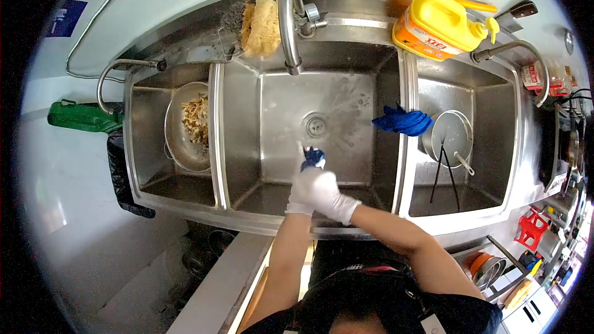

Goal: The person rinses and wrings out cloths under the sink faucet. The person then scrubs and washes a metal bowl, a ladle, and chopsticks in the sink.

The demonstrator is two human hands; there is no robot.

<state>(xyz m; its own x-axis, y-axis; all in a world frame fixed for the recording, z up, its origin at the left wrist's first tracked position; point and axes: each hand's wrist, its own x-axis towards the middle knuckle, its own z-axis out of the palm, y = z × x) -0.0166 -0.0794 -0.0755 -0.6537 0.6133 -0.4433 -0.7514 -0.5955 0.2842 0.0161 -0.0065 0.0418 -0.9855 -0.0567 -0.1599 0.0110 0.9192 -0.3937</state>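
Note:
Both hands wear white gloves and meet over the front of the middle sink basin [281, 93]. My right hand [331, 193] looks closed and overlaps my left hand [301, 195]; motion blur smears both. From the top of the hands sticks a small dark blue and white thing [314, 158], possibly a cloth; its lower part is hidden. It seems to be in my right hand. A pale finger shape beside it is blurred, and my left hand's grip does not show. Beyond the hands lies the drain [315, 126]. A blue cloth [403, 121] hangs over the right divider.
A pan of food scraps [176, 127] stands in the left basin. The right basin holds a metal pot [461, 127] and black chopsticks [436, 176]. A faucet [288, 21] arches over the middle basin. Behind are a yellow jug [433, 21] and a loofah sponge [262, 25].

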